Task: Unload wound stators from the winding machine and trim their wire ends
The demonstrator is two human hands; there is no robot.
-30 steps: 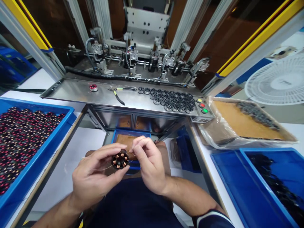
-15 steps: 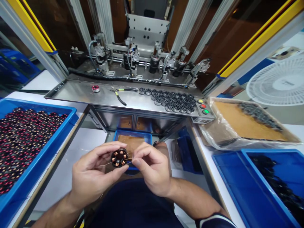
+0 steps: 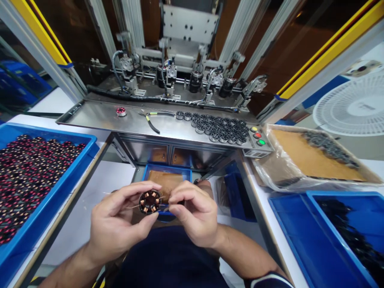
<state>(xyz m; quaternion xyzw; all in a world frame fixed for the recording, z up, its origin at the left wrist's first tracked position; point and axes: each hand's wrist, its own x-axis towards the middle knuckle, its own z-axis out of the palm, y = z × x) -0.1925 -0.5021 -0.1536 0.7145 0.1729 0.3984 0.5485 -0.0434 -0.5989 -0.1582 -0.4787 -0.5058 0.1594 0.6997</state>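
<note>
My left hand (image 3: 118, 218) holds a motor stator (image 3: 150, 201) between thumb and fingers, its round face turned toward me. The stator is a black ring with copper windings and an open centre. Thin copper wire ends (image 3: 162, 197) stick out of its right side, and another thin wire shows on its left. Just right of the stator, my right hand (image 3: 193, 212) is closed in a pinch at a wire end; the exact grip is partly hidden by the fingertips.
A blue bin (image 3: 90, 140) of wound stators stands left. On the metal shelf (image 3: 174, 127) lie cutting pliers (image 3: 152, 123), a red-wound stator (image 3: 121, 112) and several black stator cores (image 3: 220, 127). Right are a button box (image 3: 258, 140), a lined carton (image 3: 288, 160) and blue bins (image 3: 297, 228). Machine fixtures stand behind.
My right hand has shifted slightly right, away from the stator. The stator has tilted a little in my left hand, and the view has moved slightly.
</note>
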